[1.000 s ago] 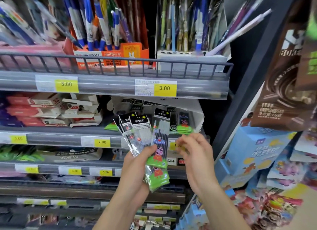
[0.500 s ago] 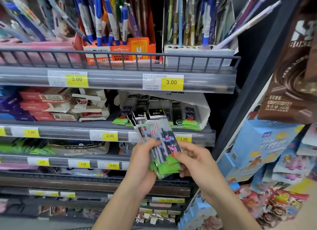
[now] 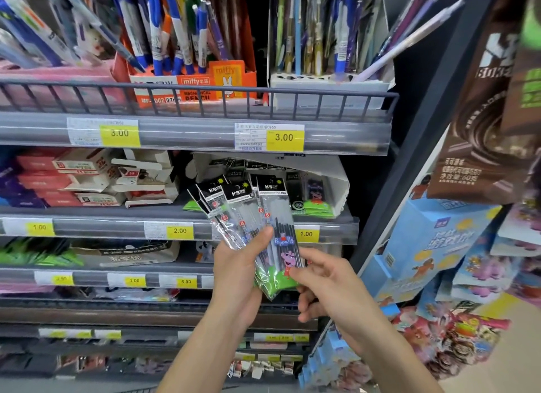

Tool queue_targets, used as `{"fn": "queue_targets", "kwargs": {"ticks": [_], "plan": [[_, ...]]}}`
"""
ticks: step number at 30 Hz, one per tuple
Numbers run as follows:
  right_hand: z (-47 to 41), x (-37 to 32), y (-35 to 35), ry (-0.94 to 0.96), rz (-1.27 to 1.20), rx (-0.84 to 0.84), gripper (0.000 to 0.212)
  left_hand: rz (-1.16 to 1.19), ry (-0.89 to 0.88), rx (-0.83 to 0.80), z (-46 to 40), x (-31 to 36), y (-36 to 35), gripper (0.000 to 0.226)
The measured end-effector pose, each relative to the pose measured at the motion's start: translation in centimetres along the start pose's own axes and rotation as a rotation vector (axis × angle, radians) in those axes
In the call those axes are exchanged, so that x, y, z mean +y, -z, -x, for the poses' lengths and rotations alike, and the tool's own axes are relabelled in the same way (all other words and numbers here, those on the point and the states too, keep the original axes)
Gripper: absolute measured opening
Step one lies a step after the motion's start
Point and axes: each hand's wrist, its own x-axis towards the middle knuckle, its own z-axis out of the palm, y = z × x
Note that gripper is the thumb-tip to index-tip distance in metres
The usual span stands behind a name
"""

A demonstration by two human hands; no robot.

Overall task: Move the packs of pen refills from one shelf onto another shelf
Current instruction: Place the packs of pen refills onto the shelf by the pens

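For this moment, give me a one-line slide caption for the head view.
Left hand grips a fanned bunch of refill packs before the stationery shelf; right hand pinches the front pack's lower edge.

Left hand (image 3: pixel 237 275): we grip a fanned bunch of refill packs (image 3: pixel 254 225) from the left.
Right hand (image 3: pixel 328 284): our fingertips pinch the front pack's green bottom edge.
Behind: we see a torn white box (image 3: pixel 336 181) of packs on the shelf (image 3: pixel 87 228).
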Motion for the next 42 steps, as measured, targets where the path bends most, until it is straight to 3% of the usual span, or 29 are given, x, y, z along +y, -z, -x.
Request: {"fn": "queue_targets", "kwargs": {"ticks": [5, 8, 12, 25, 30, 34, 37, 42], "plan": [[0.4, 0.3, 0.0, -0.019, -0.028, 0.043, 0.018, -0.034, -0.046, 0.040, -0.5, -0.3, 0.2, 0.040], [0.5, 0.7, 0.0, -0.019, -0.092, 0.054, 0.017, -0.054, -0.084, 0.034, -0.5, 0.0, 0.0, 0.052], [-0.1, 1.1, 0.2, 0.015, -0.075, 0.165, 0.012, -0.174, -0.150, 0.022, -0.6, 0.0, -0.2, 0.044], [-6.7, -2.8, -1.0, -0.045, -0.455, 0.423, 0.011, -0.140, -0.112, 0.025, -0.7, 0.5, 1.6, 0.030], [-7.0, -2.8, -2.1, 0.009, -0.659, 0.465, 0.024, -0.123, -0.096, 0.029, -0.6, 0.6, 1.9, 0.026], [-6.7, -1.9, -2.5, 0.052, -0.652, 0.551, 0.032, -0.097, -0.043, 0.030, -0.4, 0.9, 2.0, 0.038], [-7.1, -2.1, -2.5, 0.061, -0.544, 0.596, 0.020, -0.099, -0.031, 0.013, -0.5, 0.9, 2.3, 0.035], [-8.2, -2.4, -2.3, 0.029, -0.586, 0.540, 0.021, -0.030, -0.001, 0.004, -0.6, 0.9, 2.0, 0.041]]}}
